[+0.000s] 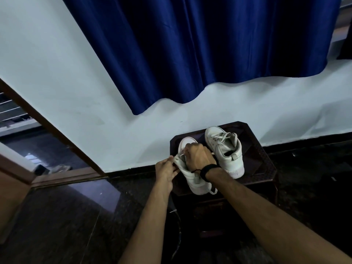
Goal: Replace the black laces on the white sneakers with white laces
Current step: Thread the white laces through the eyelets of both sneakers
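Two hands work at the near sneaker (192, 178): the right hand (198, 155) is curled over its top, pinching a white lace (182, 154), while the left hand (166, 171) pinches its side edge. Both shoes stand on a dark wooden stool (264, 166); the far sneaker (226, 151) already carries white laces.

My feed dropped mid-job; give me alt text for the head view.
Both hands work a white lace on the left sneaker atop a dark stool: left hand pinches it, right hand grips over the shoe. The right sneaker already has white laces.
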Tool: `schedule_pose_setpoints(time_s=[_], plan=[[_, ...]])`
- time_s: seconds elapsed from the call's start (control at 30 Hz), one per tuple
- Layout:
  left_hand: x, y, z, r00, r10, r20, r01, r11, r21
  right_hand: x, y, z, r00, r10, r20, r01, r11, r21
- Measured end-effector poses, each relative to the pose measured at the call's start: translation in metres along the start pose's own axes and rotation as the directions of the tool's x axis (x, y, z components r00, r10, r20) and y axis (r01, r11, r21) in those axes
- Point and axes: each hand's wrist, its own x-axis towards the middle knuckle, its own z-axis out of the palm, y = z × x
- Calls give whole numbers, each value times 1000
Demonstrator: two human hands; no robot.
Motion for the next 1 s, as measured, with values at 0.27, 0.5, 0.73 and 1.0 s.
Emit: schedule_pose_setpoints(time_s=[0.27,0.5,0.73,1.0], plan=[[-2,-1,-2,1000,5,9,-5,1000,-13,-1,-2,0,999,-46,23,47,997,-56],[-1,-2,-5,999,5,46,-4,1000,-20,-1,-4,3,995,-102,-9,101,991,-85],[3,-4,-8,999,10,34,-9,1000,-17,0,-5,5,989,-147,-2,145,977,-154],[5,-4,-2,999,25,34,-26,1000,3,-1,-8,9,995,-101,5,100,986,-133]])
